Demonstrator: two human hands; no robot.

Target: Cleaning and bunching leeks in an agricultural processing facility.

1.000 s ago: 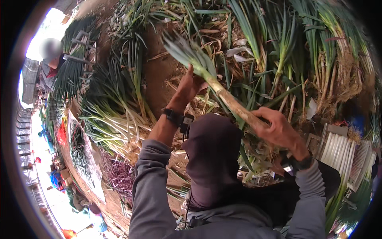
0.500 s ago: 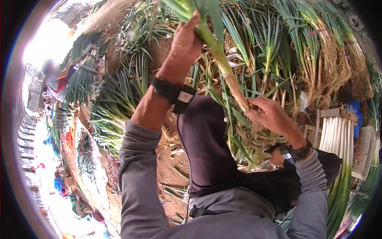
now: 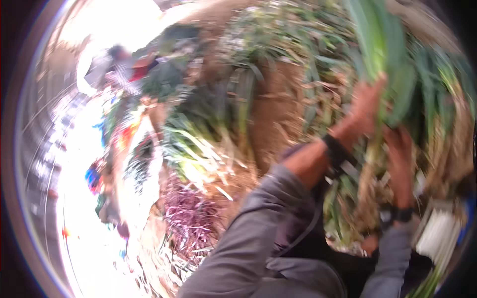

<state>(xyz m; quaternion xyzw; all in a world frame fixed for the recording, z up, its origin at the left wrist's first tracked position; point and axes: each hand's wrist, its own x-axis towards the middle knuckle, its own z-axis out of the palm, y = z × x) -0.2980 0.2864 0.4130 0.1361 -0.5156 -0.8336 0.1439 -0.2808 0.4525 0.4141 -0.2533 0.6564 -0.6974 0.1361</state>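
Observation:
Upright before me stands a leek (image 3: 378, 49) with broad green leaves. My left hand (image 3: 366, 107) is closed around it where the leaves meet the stem. Just below and to the right, my right hand (image 3: 399, 149) reaches up to a hanging leaf; motion smears its fingers, so their grip cannot be made out. A pale stem runs down below my left hand toward brownish peelings (image 3: 366, 198), and blur hides where it ends. Both wrists wear dark bands.
Leeks with pale stems (image 3: 201, 154) lie spread on the brown ground to the left, beside a purple heap (image 3: 191, 211). More rooted leeks (image 3: 449, 109) lie at the right, above a crate (image 3: 437, 231) with white stalks. Another person (image 3: 121, 69) is at the far left.
The whole view has swung left and blurred. The leek has gone from slanted to nearly upright. My right hand has left its lower end and come up close to my left hand.

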